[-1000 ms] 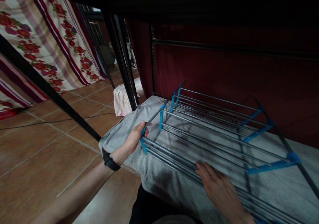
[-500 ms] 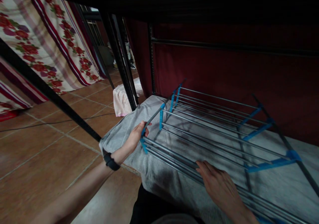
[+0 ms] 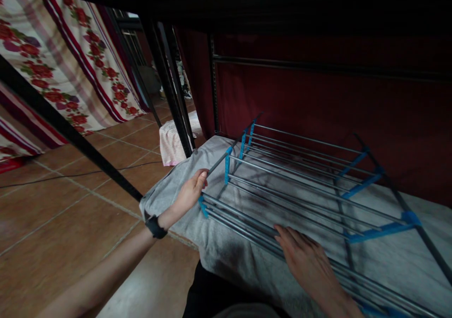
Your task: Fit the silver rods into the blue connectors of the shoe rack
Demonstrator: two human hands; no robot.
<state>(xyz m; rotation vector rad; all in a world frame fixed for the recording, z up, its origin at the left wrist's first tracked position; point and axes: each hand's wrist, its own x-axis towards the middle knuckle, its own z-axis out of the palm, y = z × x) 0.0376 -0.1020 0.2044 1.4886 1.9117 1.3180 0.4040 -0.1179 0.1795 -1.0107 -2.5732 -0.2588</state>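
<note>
Steel rods and blue plastic connectors make up the rack (image 3: pixel 300 186), which lies on its side on the grey-sheeted bed (image 3: pixel 176 191) under a dark upper bunk. Left hand (image 3: pixel 190 191) is clenched round the black end pole (image 3: pixel 226 154); right hand (image 3: pixel 303 261) rests flat and released on the nearest rods. To steady it well, I judge the flat palm should press down while the left grips close to a connector.

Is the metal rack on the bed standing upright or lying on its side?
Lying on its side. The rack rests flat on the grey sheet, tiers on edge; left hand grips a pole, right hand rests on the rods.
</note>
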